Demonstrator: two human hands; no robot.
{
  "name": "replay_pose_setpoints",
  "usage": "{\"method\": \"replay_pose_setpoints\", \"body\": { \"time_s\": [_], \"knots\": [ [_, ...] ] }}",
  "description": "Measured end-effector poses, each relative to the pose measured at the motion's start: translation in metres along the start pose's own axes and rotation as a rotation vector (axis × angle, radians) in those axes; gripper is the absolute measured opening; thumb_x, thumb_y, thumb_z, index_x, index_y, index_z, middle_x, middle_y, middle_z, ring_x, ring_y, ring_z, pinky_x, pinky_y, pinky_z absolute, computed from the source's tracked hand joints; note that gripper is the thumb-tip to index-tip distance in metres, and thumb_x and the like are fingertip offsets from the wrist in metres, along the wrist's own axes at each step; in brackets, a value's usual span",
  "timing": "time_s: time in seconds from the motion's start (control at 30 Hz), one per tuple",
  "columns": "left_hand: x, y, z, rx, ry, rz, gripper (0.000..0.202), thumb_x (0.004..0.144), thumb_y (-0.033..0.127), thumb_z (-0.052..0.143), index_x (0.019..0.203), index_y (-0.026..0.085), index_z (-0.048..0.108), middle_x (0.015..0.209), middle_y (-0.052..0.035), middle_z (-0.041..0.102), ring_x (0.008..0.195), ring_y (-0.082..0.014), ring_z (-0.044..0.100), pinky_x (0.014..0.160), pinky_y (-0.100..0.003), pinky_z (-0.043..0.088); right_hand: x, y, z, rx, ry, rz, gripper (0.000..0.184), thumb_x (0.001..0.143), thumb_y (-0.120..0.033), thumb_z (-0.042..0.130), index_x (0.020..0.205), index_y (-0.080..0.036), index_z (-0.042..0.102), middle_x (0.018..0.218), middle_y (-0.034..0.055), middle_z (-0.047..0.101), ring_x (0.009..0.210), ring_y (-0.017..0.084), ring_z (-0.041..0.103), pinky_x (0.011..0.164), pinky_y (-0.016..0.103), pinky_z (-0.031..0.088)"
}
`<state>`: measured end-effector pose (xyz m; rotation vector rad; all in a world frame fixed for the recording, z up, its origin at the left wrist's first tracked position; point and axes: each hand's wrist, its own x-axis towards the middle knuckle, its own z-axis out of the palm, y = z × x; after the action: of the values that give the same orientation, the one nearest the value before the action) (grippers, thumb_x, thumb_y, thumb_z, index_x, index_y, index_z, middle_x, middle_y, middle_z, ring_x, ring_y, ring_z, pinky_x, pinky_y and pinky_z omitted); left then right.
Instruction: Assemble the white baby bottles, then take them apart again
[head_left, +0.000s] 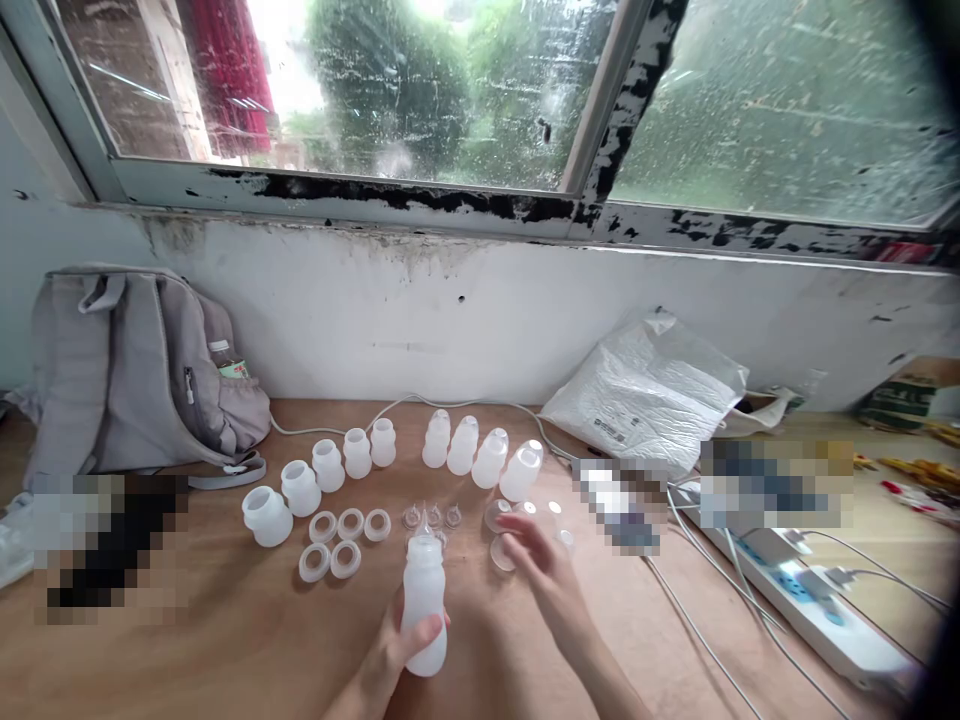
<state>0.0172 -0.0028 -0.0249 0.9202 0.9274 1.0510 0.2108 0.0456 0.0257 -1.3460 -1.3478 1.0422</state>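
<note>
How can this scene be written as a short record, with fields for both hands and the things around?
Left hand: holds a white bottle upright
Right hand: over the clear caps, contact unclear
Left row: five open bottles
In front of that row: five rings
Far row: four bottles with clear tops
Back left: backpack
Back right: plastic bag
Right side: power strip

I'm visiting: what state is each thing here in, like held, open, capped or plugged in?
Tall translucent white plastic bottle: upright, held
Left hand: closed around it
Right hand: fingers bent, grip unclear
Clear round plastic discs: flat
Five squat white plastic bottles: upright, open
Four white plastic bottles: upright, clear domed caps on
Five white plastic rings: flat
Clear pointed teats: tips up
White rectangular power strip: white plugs inserted
Grey fabric backpack: upright
</note>
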Motion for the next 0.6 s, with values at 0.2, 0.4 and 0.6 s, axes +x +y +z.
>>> {"method": "replay_pose_setpoints", "body": {
  "time_s": [0.2,0.4,0.6],
  "knots": [
    [0.003,-0.005,0.005,0.016,-0.087,0.081,0.033,0.061,0.034,0.066,0.084,0.012,0.058,0.066,-0.0021,0.055,0.060,-0.0129,0.048,0.055,-0.023,0.035,-0.004,-0.010,0.072,0.295,-0.341,0.233,0.032,0.063,-0.035,0.067,0.087,-0.018,0.055,0.079,0.0040,0.064,0.078,0.020,0.060,0.064,0.027,0.045],
    [0.001,-0.028,-0.002,-0.550,-0.291,-0.171,0.034,0.060,0.032,0.054,0.085,0.010,0.057,0.057,-0.0033,0.057,0.032,-0.0087,0.044,0.029,-0.018,0.020,0.000,-0.005,0.095,0.642,-0.475,0.339,0.012,0.058,-0.018,0.063,0.063,-0.015,0.053,0.054,-0.0010,0.057,0.068,0.020,0.062,0.059,0.026,0.042],
    [0.026,-0.058,-0.015,-1.040,-1.006,-0.180,0.038,0.057,0.052,0.055,0.071,0.017,0.056,0.033,0.0011,0.047,0.020,-0.0105,0.036,0.027,-0.019,0.020,0.006,-0.013,0.093,1.021,-0.894,0.321,0.026,0.054,-0.025,0.068,0.077,-0.018,0.058,0.082,0.0039,0.062,0.094,0.025,0.056,0.085,0.040,0.037]
  ]
}}
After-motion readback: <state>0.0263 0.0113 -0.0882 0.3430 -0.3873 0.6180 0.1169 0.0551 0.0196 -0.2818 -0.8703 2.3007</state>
